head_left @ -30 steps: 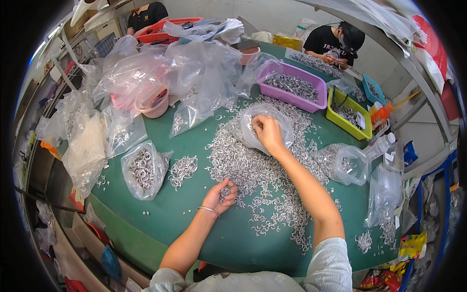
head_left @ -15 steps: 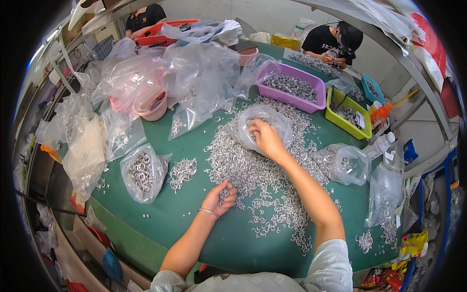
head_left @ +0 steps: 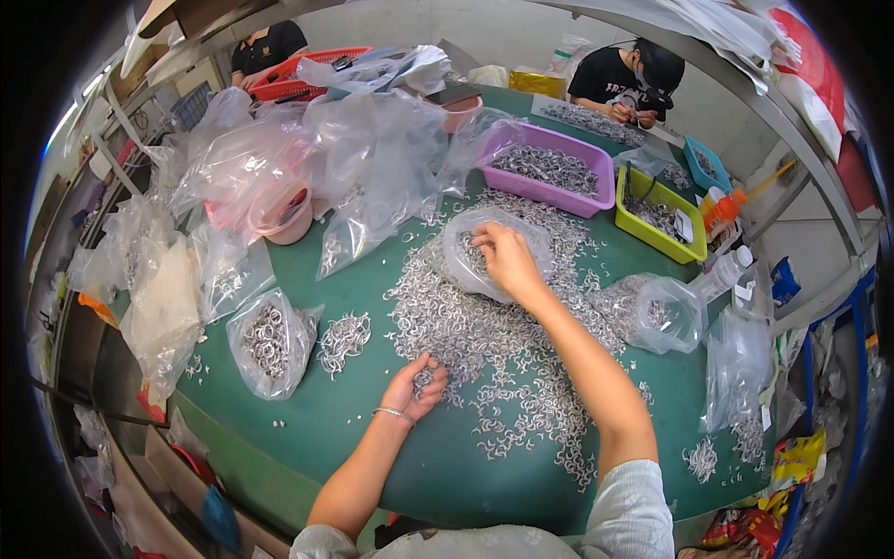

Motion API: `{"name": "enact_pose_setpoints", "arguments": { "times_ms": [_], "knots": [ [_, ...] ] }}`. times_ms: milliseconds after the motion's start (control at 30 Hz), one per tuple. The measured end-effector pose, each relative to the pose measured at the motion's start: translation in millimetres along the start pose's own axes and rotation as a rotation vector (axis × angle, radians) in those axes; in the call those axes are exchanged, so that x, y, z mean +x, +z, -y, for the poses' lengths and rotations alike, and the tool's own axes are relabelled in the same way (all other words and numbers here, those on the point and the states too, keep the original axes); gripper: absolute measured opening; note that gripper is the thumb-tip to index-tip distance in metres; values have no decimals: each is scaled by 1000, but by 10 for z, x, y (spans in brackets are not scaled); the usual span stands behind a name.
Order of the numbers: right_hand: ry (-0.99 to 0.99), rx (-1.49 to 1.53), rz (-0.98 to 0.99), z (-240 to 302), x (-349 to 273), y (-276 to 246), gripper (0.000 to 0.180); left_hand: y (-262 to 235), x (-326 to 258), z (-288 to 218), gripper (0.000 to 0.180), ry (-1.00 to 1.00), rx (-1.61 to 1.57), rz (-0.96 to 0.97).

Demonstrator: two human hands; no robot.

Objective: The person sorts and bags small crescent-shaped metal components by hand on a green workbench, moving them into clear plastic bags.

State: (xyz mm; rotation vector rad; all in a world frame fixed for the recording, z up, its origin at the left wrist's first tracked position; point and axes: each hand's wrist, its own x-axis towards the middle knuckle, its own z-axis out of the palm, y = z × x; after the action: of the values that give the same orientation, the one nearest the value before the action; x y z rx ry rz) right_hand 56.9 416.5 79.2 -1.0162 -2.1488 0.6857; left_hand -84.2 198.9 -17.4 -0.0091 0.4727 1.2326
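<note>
Presently, the open clear bag point(head_left: 453, 259) serves as the landmark, sitting on the near side of the purple bin point(head_left: 540, 195) with a heap of small curved metal pieces point(head_left: 433, 321) spread around it. The right hand point(head_left: 507, 259) is the nearer one: it reaches over the bag's near right rim, fingers bent down into the mouth; whether they are closed on anything, cannot tell. The contents lie directly below those fingertips. The left hand point(head_left: 414, 388) is apart from the bag, to its near left, fingers curled around a bunch of grey rings point(head_left: 423, 380); from there the bag lies away and to the right. Orientation: mouth faces up, rim roughly round, no clear long axis. The held bunch shows no single axis either; heap pieces around the bag point every way.
</note>
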Motion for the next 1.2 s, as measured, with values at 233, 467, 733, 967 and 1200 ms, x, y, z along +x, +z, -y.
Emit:
{"name": "enact_pose_setpoints", "arguments": {
  "times_ms": [233,467,733,967,1200],
  "knots": [
    [90,-103,59,-110,46,190,25,-3,-10,-1,24,8,-5,-10],
    [-2,-155,19,-123,14,230,25,-50,-7,-11,25,-1,-21,26],
    [2,-75,13,-113,-17,214,27,47,-37,-3,25,26,20,-63],
    [26,-85,-6,-125,-30,239,31,59,-29,-9,25,17,19,-54],
    [-18,-35,-50,-133,-91,255,32,9,-27,-19,24,16,-13,-29]
  ]
}}
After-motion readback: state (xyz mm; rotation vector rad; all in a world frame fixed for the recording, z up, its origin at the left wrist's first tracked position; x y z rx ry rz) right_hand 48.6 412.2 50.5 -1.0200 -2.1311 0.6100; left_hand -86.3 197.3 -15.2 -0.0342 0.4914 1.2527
